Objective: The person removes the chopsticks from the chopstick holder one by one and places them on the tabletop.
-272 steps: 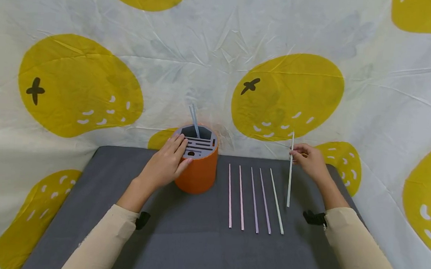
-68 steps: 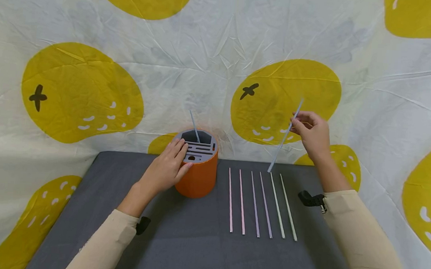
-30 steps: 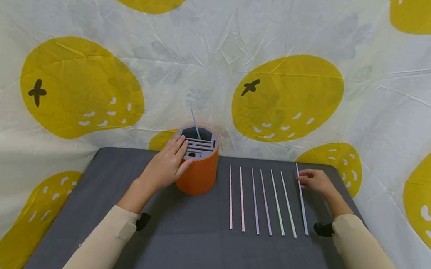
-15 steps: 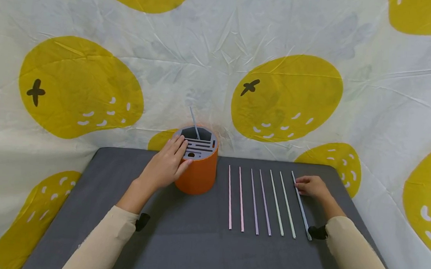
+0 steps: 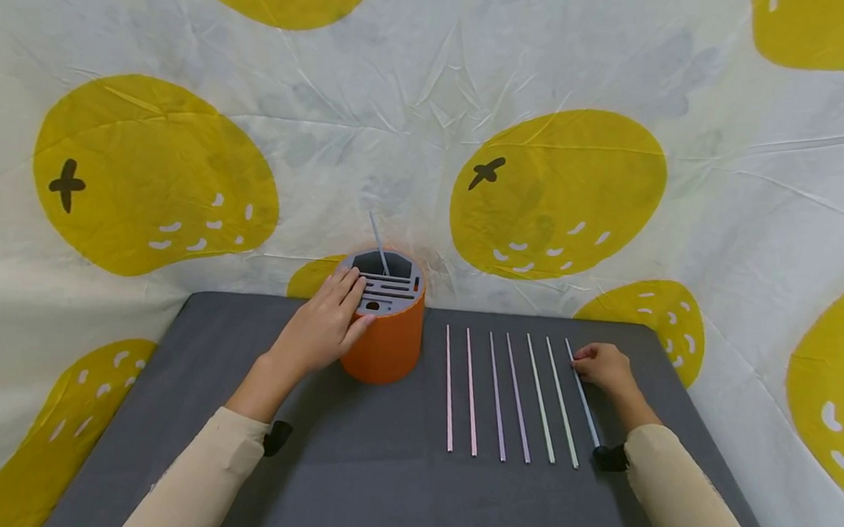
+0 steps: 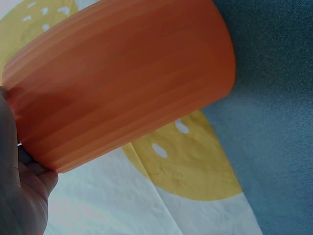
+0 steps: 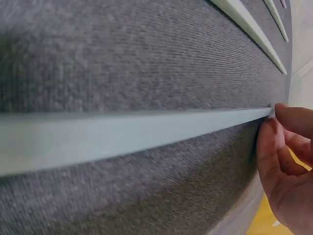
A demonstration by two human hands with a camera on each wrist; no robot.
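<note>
In the head view my left hand [image 5: 321, 322] rests on the grey slotted top of an orange round holder [image 5: 386, 355], fingers laid straight across it and thumb along its side. A light blue chopstick [image 5: 377, 240] leans up out of the holder's rear opening. At the right end of a row, my right hand [image 5: 604, 369] pinches a second blue chopstick [image 5: 583, 396] near its thin far end. The right wrist view shows this chopstick [image 7: 122, 134] lying along the cloth, with thumb and finger at its tip.
Left of the held chopstick lie pink chopsticks [image 5: 449, 396], purple chopsticks [image 5: 498, 403] and pale green chopsticks [image 5: 541, 406], spaced roughly parallel. Dark grey cloth [image 5: 377, 489] covers the table. A white curtain [image 5: 370, 162] with yellow fruit prints hangs behind its far edge.
My right hand earlier laid down a pale green chopstick, then brought a blue one from the air onto the table. Lately it has shifted that one slightly left. My left hand stays on the holder.
</note>
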